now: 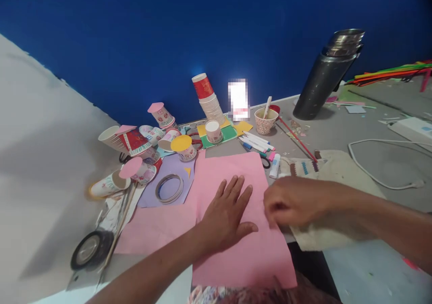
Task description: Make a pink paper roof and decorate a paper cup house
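Here the pink sheet is pinned flat, front and centre on the table, by the left hand, its fingers spread wide and the palm turned down. At the sheet's right edge the right hand is caught in a blur, its fingers curled in; whether the paper is pinched by them cannot be told. Just behind that wrist, a cream cloth bag is partly covered by the forearm. Over to the left, a tape roll is laid on a purple sheet, and beside it a yellow-topped cup is seen, decorated with small coloured drawings. Now the labels: blue marks are carried by the white glue stick, too small to be read. Farther back, the stack of cups is topped in patterned red, and the dark flask is flecked with pale specks.
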The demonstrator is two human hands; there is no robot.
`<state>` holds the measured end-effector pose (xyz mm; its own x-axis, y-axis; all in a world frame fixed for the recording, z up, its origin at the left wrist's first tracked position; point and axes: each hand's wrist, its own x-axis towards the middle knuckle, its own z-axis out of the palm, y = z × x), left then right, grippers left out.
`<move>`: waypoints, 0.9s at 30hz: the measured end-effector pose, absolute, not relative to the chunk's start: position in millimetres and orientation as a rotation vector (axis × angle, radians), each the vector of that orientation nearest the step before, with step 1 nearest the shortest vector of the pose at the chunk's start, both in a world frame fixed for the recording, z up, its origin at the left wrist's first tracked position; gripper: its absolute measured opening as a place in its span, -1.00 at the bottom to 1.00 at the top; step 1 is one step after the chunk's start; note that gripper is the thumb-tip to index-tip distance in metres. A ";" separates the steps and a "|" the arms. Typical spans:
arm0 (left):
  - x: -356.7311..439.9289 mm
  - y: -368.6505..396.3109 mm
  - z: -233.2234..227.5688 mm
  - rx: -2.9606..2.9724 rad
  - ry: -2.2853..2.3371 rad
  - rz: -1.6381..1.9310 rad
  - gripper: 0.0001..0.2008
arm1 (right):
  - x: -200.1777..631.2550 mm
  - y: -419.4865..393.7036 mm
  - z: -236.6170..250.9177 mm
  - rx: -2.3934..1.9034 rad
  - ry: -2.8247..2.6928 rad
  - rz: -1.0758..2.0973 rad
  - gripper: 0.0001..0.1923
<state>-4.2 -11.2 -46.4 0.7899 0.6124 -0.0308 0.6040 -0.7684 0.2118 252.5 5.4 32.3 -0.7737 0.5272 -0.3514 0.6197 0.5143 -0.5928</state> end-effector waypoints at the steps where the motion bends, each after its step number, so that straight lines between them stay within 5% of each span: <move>1: -8.0 -17.1 -49.3 2.794 0.967 0.076 0.00 | 261.1 13.9 28.1 1.208 2.657 -0.945 -0.81; 4: -16.2 -35.0 -53.3 2.860 1.007 0.141 0.08 | 276.5 37.0 7.6 1.699 2.699 -0.317 -0.74; 12: -17.2 -46.0 -48.7 2.902 1.047 0.096 0.07 | 259.8 57.0 -30.4 1.463 3.007 0.182 -0.69; 27: -25.9 -38.5 -37.6 2.930 0.840 -0.016 0.07 | 282.2 60.7 -30.1 1.617 2.829 0.192 -0.66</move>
<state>-25.9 -38.5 -37.6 0.8485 0.5280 -0.0358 0.5290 -0.8442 0.0866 282.2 60.7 -30.1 -0.5035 0.8483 0.1642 0.8627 0.5041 0.0412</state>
